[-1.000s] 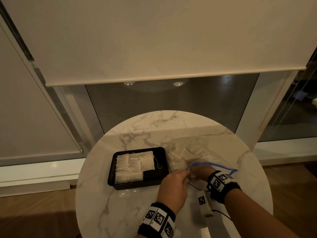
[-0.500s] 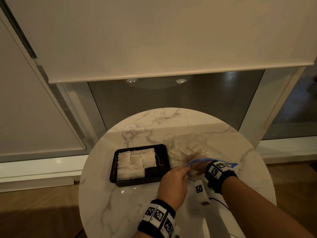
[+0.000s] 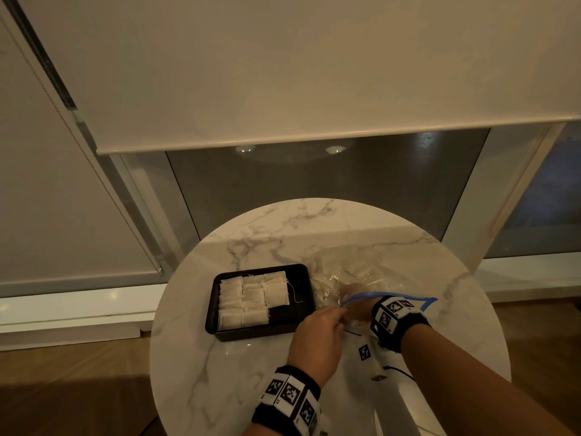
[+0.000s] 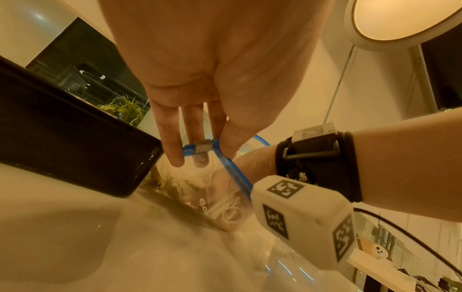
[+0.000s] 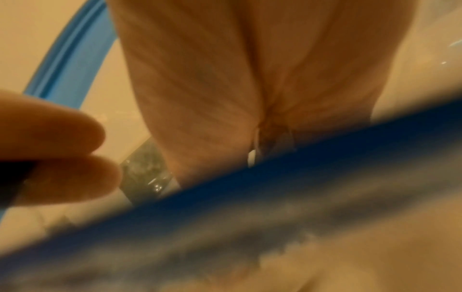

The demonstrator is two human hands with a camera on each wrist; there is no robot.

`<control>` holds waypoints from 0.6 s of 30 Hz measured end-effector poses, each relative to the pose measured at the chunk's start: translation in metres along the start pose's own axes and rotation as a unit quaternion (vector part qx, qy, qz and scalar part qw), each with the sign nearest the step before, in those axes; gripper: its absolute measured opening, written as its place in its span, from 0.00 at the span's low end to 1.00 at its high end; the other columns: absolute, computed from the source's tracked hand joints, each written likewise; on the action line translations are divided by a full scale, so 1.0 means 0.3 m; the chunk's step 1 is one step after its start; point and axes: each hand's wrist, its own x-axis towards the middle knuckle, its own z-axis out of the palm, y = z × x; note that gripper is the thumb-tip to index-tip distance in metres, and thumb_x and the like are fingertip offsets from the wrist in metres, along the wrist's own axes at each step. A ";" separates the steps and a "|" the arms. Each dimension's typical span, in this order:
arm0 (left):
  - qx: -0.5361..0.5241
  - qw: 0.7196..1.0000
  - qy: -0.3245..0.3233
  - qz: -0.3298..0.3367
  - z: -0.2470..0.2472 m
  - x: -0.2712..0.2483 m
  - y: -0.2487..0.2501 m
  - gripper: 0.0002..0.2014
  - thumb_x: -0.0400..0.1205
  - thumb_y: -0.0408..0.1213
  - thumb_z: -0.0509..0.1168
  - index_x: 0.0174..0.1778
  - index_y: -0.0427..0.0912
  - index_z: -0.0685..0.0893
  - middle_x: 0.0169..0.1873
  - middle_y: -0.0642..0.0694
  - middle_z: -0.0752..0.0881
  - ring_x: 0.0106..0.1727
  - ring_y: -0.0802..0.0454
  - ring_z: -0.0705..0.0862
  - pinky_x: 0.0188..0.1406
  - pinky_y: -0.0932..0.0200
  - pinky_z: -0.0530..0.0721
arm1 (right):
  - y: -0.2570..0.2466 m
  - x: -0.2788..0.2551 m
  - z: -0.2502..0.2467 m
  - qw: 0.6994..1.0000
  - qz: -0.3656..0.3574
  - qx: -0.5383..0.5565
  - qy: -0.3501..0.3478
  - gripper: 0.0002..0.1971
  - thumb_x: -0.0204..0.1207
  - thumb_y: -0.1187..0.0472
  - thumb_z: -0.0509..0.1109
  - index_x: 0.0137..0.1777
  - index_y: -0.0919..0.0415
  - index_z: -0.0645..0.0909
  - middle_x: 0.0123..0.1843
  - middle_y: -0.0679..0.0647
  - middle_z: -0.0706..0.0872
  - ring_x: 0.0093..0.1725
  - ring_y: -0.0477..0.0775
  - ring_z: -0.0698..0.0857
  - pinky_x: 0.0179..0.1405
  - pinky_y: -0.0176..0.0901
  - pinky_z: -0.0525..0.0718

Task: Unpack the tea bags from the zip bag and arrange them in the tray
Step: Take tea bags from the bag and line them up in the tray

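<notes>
Marble-patterned round tabletop (image 3: 251, 379) carrying a black rectangular plastic tray (image 3: 301, 313) with white paper tea bags (image 3: 251, 298) packed in rows over its left part. Just right of the tray lies a clear plastic zip bag with a blue seal strip (image 3: 358, 269); the tea bags inside show only as pale, blurred shapes. Left hand (image 3: 317, 338) pinches the blue seal at the bag's mouth beside the grey slider, thumb against fingers (image 4: 172, 146). Right hand (image 3: 358, 308) is pushed into the bag's mouth up to the wrist; its fingers are hidden behind crumpled plastic, so its grip cannot be told. The right wrist view is blurred, crossed by the seal strip.
</notes>
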 end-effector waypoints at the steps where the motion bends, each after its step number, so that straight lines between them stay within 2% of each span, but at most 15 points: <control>1: 0.001 1.000 -0.001 0.001 -0.002 -0.001 0.000 0.18 0.86 0.36 0.64 0.71 0.53 0.84 0.63 0.56 0.86 0.61 0.62 0.83 0.64 0.66 0.81 | 0.007 0.003 -0.001 1.000 -0.001 0.011 -0.001 0.18 0.88 0.61 0.57 0.75 0.64 0.75 0.75 0.60 0.78 0.74 0.58 0.77 0.69 0.44 0.74; 3: 0.010 1.000 -0.005 0.008 -0.009 -0.006 0.002 0.18 0.85 0.36 0.64 0.70 0.54 0.83 0.63 0.57 0.86 0.61 0.63 0.83 0.64 0.67 0.81 | 0.025 0.007 0.005 0.999 -0.007 0.037 -0.004 0.18 0.89 0.62 0.57 0.75 0.65 0.75 0.71 0.58 0.80 0.74 0.59 0.76 0.67 0.42 0.76; 4: 0.016 1.000 -0.009 0.012 -0.015 -0.010 0.002 0.19 0.85 0.36 0.65 0.71 0.55 0.83 0.64 0.57 0.85 0.62 0.63 0.82 0.65 0.67 0.80 | 0.033 0.015 0.013 0.999 -0.014 0.045 0.003 0.18 0.89 0.62 0.56 0.74 0.65 0.76 0.66 0.57 0.82 0.73 0.60 0.78 0.61 0.41 0.78; 6: 0.024 0.999 -0.019 0.018 -0.021 -0.019 -0.001 0.21 0.85 0.36 0.65 0.73 0.55 0.81 0.67 0.58 0.83 0.65 0.63 0.81 0.66 0.70 0.77 | 0.053 0.039 0.028 0.997 -0.019 0.074 0.024 0.15 0.89 0.65 0.56 0.67 0.67 0.80 0.59 0.60 0.84 0.69 0.63 0.81 0.55 0.42 0.80; 7: 0.024 0.999 -0.021 0.017 -0.024 -0.024 -0.004 0.21 0.85 0.36 0.66 0.74 0.55 0.80 0.68 0.58 0.83 0.66 0.63 0.81 0.66 0.73 0.74 | 0.058 0.043 0.034 0.996 -0.012 0.085 0.025 0.14 0.89 0.66 0.54 0.63 0.66 0.81 0.59 0.62 0.84 0.70 0.65 0.80 0.57 0.44 0.79; 8: 0.022 0.999 -0.022 0.014 -0.026 -0.027 -0.007 0.21 0.85 0.35 0.66 0.74 0.55 0.80 0.68 0.58 0.82 0.67 0.63 0.80 0.65 0.76 0.72 | 0.059 0.039 0.034 0.995 -0.002 0.096 0.024 0.14 0.90 0.66 0.53 0.62 0.65 0.81 0.61 0.62 0.83 0.73 0.65 0.77 0.61 0.45 0.77; 10: 0.019 1.000 -0.020 0.010 -0.028 -0.032 -0.012 0.21 0.85 0.34 0.66 0.73 0.55 0.81 0.67 0.58 0.83 0.65 0.65 0.80 0.63 0.79 0.71 | 0.051 0.016 0.036 0.992 0.015 0.120 0.030 0.17 0.91 0.64 0.51 0.72 0.66 0.76 0.72 0.63 0.79 0.76 0.62 0.75 0.69 0.44 0.74; 12: 0.014 1.000 -0.014 0.011 -0.030 -0.034 -0.011 0.19 0.85 0.34 0.65 0.71 0.54 0.83 0.64 0.56 0.85 0.61 0.65 0.81 0.61 0.79 0.73 | 0.050 0.005 0.051 0.990 0.010 0.132 0.043 0.19 0.91 0.61 0.49 0.76 0.66 0.72 0.76 0.62 0.76 0.73 0.59 0.77 0.69 0.43 0.74; 14: 0.009 1.000 -0.003 0.012 -0.028 -0.037 -0.004 0.18 0.85 0.33 0.65 0.69 0.54 0.86 0.60 0.56 0.88 0.58 0.66 0.83 0.57 0.82 0.72 | 0.068 0.007 0.078 0.987 0.011 0.148 0.060 0.19 0.90 0.54 0.53 0.72 0.61 0.77 0.73 0.59 0.80 0.66 0.55 0.81 0.62 0.42 0.78; 16: 0.001 1.000 0.016 0.014 -0.024 -0.036 0.002 0.18 0.85 0.33 0.65 0.67 0.54 0.87 0.58 0.55 0.90 0.56 0.65 0.85 0.56 0.82 0.73 | 0.098 0.008 0.110 0.977 0.019 0.190 0.098 0.20 0.85 0.46 0.61 0.69 0.56 0.80 0.68 0.55 0.83 0.63 0.53 0.83 0.60 0.41 0.80; 18: -0.006 0.999 0.028 0.018 -0.018 -0.029 0.014 0.17 0.86 0.34 0.64 0.68 0.55 0.86 0.56 0.54 0.91 0.54 0.66 0.86 0.58 0.78 0.77 | 0.135 0.015 0.145 0.946 0.001 0.279 0.163 0.18 0.80 0.47 0.70 0.62 0.58 0.84 0.63 0.53 0.87 0.59 0.53 0.85 0.59 0.44 0.83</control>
